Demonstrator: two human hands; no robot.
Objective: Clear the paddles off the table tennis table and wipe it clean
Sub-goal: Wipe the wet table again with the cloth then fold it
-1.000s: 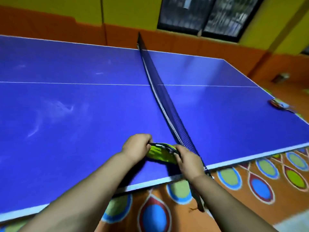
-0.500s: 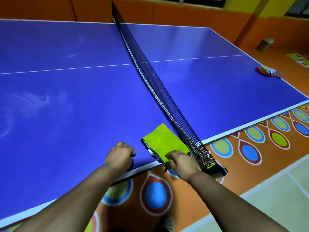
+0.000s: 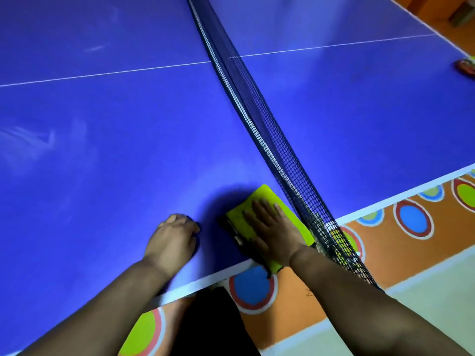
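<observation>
Cloth (image 3: 267,195): yellow-green and folded, pinned flat under the right hand (image 3: 276,235). The fingers (image 3: 259,209) are straight and a little spread, pressing down rather than gripping.
Cloth position: at the near edge of the worktop (image 3: 128,150), just beside the net (image 3: 257,119). Its near corner hangs over the white edge line (image 3: 205,281).
Left hand (image 3: 172,240): rests on the worktop just left of the cloth, not touching it. Its fingers are curled under, with nothing seen in them.
Step in hand: by the look of it, a wiping stroke starting from the corner by the net.
Doing it well: slide the overhanging corner onto the surface first. Keep the palm over the middle of the fold so it does not open. Push away from the edge in long, overlapping strokes that run alongside the net.
Pressure: even and flat. Pressing through the fingertips alone would likely leave streaks.
Left hand's use: a brace near the edge for the longer reaches.
Where to aim: the pale smears (image 3: 33,142) on the left half, well apart from the cloth, probably need a second, firmer pass.
Paddle (image 3: 465,70): what looks like a red paddle lies at the far right end, across the net and partly cut off by the frame. It should come off before that half is wiped.
Risk: fingertips or cloth catching in the net mesh, or the cloth slipping off the edge.
</observation>
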